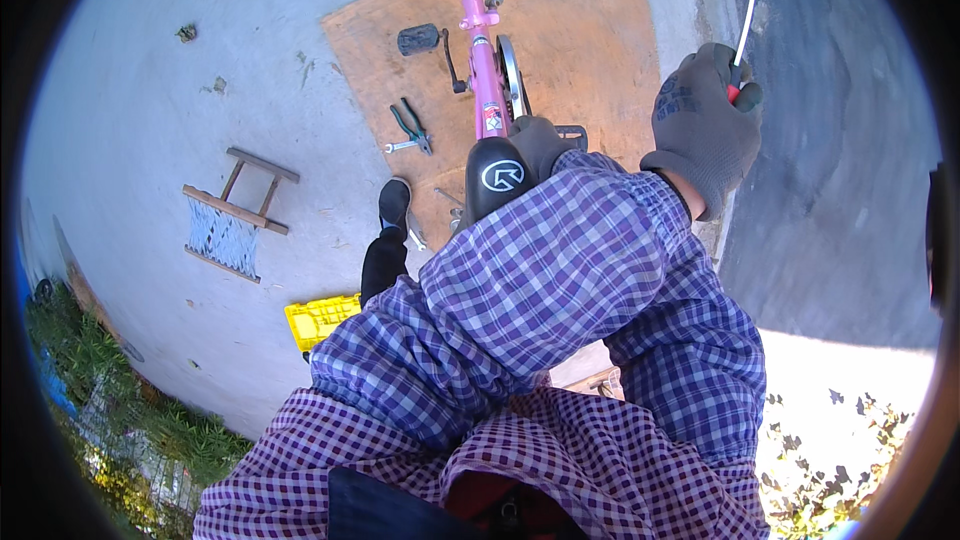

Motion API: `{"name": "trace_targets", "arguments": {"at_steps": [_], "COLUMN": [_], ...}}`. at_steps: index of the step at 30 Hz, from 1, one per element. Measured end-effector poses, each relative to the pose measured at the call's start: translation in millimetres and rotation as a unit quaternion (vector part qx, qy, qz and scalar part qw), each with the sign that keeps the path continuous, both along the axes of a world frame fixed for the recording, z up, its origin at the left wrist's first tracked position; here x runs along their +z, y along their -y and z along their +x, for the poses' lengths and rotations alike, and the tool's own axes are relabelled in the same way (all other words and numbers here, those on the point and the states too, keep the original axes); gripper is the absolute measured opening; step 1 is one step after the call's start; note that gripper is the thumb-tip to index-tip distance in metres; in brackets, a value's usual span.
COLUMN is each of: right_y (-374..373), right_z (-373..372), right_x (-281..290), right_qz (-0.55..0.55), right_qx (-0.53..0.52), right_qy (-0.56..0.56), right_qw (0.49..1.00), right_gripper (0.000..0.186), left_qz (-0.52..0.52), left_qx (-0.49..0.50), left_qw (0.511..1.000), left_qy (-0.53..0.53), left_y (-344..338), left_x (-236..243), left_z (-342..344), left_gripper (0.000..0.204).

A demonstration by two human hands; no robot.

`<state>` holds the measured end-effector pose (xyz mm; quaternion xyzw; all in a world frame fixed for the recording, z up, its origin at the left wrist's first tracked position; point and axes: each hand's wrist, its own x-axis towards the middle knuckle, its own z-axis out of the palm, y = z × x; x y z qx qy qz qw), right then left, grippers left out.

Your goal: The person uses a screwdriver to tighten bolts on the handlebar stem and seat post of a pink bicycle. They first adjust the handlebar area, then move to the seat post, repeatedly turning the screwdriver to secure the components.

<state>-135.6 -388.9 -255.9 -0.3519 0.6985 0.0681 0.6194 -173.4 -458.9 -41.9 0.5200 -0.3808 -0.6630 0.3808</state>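
My gloved left hand (pixel 705 130) reaches across to the upper right, closed round the red handle of a screwdriver (pixel 745 20) with a long pale shaft. My gloved right hand (pixel 540 138) is low behind the black saddle (pixel 495 176) of a pink bicycle (pixel 490 90), beside the chainring (pixel 511 62); the crossing sleeve and saddle partly hide it, and what its fingers touch is unclear. A black pedal (pixel 418 39) sticks out left of the frame.
Pliers with a wrench (pixel 410 132) lie on tan board (pixel 590 30). A wooden folding stool (pixel 235 220) and yellow case (pixel 320 318) are on the concrete at left, near my black shoe (pixel 394 205). Plants (pixel 160 400) edge the lower left; darker paving (pixel 830 190) runs along the right.
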Motion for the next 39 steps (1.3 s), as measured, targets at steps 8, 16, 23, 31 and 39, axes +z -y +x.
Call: {"name": "trace_targets", "arguments": {"at_steps": [8, 16, 23, 31, 39], "right_y": [4, 7, 5, 11, -60], "right_z": [10, 8, 8, 9, -20], "right_x": [25, 29, 19, 7, -4], "right_qz": [-0.005, 0.034, 0.012, -0.077, 0.01], "right_qx": [-0.031, -0.139, -0.235, -0.142, -0.516], "right_qy": [-0.02, 0.06, 0.088, -0.052, 0.199], "right_qw": [0.999, 0.988, 0.968, 0.985, 0.833], "right_gripper": [0.037, 0.045, 0.045, 0.039, 0.029], "left_qz": [0.032, 0.005, 0.047, 0.065, 0.019], "left_qx": [-0.053, 0.0, -0.017, 0.031, -0.06], "left_qw": [0.998, 1.0, 0.998, 0.983, 0.997], "left_qy": [-0.022, 0.005, -0.043, -0.168, -0.044], "left_y": [2, 0, 0, 17, 23], "left_x": [9, 10, 4, 16, 28], "left_z": [8, 8, 16, 43, 58], "left_gripper": [0.022, 0.016, 0.015, 0.015, 0.025]}}
